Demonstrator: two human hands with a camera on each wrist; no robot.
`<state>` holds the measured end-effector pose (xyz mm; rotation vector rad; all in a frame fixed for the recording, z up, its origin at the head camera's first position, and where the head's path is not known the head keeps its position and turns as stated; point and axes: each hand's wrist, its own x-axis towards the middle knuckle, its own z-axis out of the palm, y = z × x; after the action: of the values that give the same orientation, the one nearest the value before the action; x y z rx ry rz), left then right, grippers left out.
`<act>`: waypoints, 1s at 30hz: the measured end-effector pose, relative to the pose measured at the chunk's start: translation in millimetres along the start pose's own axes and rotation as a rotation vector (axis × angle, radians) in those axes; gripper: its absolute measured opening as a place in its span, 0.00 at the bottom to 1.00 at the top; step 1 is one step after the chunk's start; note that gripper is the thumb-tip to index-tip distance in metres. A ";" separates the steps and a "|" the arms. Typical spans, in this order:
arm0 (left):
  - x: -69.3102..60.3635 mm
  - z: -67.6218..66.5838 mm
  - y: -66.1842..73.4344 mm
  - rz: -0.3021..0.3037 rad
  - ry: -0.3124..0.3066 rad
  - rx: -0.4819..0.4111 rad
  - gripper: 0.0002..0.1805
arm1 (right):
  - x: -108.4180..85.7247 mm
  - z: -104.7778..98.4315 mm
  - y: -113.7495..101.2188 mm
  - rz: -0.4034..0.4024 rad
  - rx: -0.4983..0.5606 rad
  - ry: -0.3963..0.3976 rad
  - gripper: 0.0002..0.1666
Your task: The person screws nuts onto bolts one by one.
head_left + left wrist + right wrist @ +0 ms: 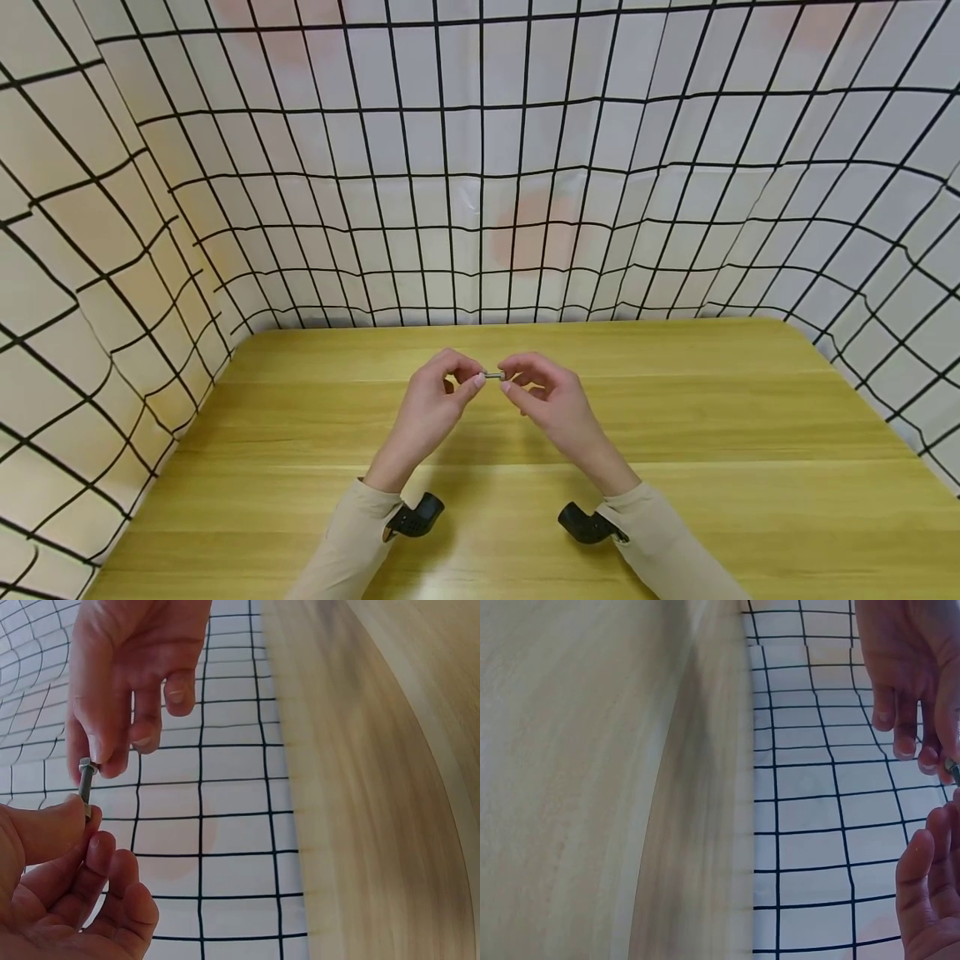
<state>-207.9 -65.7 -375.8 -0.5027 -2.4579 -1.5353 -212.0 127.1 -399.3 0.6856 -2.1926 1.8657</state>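
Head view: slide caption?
Left hand and right hand holding a small metal bolt between them over a wood-grain table.

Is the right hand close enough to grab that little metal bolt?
Probably yes: the right hand is right by one end of the bolt, and nothing seems in the way. The left hand pinches only the other end.

bolt 1 | hands 2 | sleeves 2 | cameras 2 | table 1

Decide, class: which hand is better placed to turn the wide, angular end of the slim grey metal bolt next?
Probably the right hand: its fingertips are at that angular end of the bolt, while the left hand pinches the opposite end and could steady it.
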 end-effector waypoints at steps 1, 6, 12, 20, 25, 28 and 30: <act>-0.1 0.1 0.1 0.001 -0.002 0.000 0.02 | 0.0 0.3 0.3 -0.002 0.000 0.000 0.11; -0.8 1.2 -0.8 0.004 -0.009 -0.004 0.03 | -1.2 0.9 1.8 0.023 -0.026 -0.002 0.09; -1.5 2.2 -0.7 0.012 -0.010 -0.022 0.02 | -2.0 2.2 2.6 0.059 -0.032 -0.013 0.10; -0.4 3.1 0.5 0.033 -0.012 -0.023 0.02 | -0.7 2.0 3.1 0.095 -0.003 -0.025 0.15; -0.1 2.7 0.5 0.027 -0.011 -0.014 0.02 | 0.3 0.2 2.5 0.079 0.025 -0.028 0.15; 0.1 2.2 0.3 0.025 -0.004 -0.014 0.02 | 0.7 -0.9 2.3 0.047 0.027 -0.021 0.13; 0.3 2.0 -0.1 0.025 0.002 -0.017 0.02 | 0.2 -1.2 0.6 0.027 0.020 -0.019 0.15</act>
<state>-208.2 -63.9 -376.6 -0.5332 -2.4299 -1.5469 -212.7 128.3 -399.5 0.6838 -2.2085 1.9045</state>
